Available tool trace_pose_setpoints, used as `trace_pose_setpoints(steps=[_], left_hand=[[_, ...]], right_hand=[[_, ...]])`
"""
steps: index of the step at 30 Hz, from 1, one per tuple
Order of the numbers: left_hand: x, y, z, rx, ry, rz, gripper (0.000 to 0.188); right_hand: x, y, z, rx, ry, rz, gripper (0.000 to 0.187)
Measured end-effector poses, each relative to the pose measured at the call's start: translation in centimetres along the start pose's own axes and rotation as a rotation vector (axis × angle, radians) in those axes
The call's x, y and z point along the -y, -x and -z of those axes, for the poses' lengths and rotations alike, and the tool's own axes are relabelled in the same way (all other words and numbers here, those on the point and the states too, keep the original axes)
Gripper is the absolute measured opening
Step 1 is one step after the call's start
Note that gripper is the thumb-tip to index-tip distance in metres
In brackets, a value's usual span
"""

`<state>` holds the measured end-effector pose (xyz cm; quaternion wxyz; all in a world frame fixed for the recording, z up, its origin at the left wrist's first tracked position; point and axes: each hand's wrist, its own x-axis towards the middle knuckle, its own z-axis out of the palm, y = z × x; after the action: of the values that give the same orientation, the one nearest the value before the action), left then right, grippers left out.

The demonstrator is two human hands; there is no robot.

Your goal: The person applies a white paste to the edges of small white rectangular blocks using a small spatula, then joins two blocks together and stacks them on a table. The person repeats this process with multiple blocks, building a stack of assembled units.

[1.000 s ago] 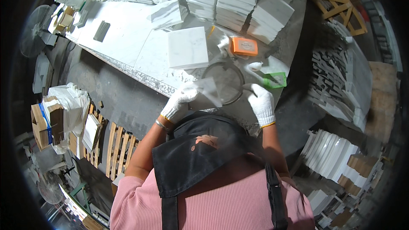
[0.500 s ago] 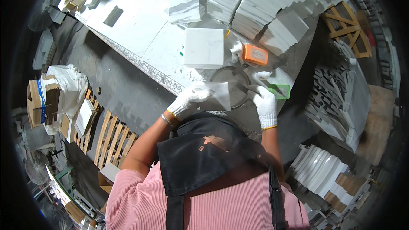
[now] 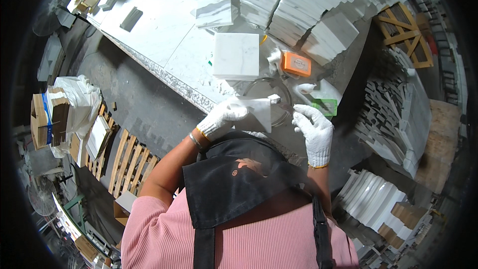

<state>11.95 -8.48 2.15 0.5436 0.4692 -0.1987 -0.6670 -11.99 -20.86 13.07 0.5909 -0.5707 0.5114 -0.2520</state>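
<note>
My left hand [image 3: 225, 117], in a white knit glove, grips a square white marble tile [image 3: 257, 115] by its left side. My right hand [image 3: 315, 132], gloved too, is just right of the tile with thumb and fingers pinched; a thin, blurred thing seems to stick out from them, too indistinct to name. At the tile's upper right corner shows a small white lump [image 3: 274, 99]. Beneath and behind the tile lies a round grey dish or disc [image 3: 287, 89], partly hidden by it. A stack of white tiles [image 3: 236, 55] stands just beyond.
An orange box [image 3: 297, 64] and a bright green block [image 3: 326, 106] lie on the right of the stone-topped table [image 3: 159, 35]. Tall stacks of marble tiles [image 3: 308, 7] line its far side. Wooden pallets [image 3: 132, 162] and cardboard [image 3: 50, 112] stand on the floor at left.
My right hand has drawn back from the tile, down and to the right, and turned more upright. A dark flat strip seen between hand and tile is now hardly visible. The left hand stays nearly still.
</note>
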Motion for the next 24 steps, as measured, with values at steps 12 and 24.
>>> trace_pose_setpoints(steps=[12,24], left_hand=[[-0.9,0.1,-1.0,-0.004,0.012,-0.013,0.029],[0.7,-0.9,0.7,0.046,-0.022,0.048,0.056]], right_hand=[[-0.2,0.0,-0.1,-0.025,0.028,0.043,0.021],[-0.8,-0.5,0.2,-0.059,0.175,0.179,0.018]])
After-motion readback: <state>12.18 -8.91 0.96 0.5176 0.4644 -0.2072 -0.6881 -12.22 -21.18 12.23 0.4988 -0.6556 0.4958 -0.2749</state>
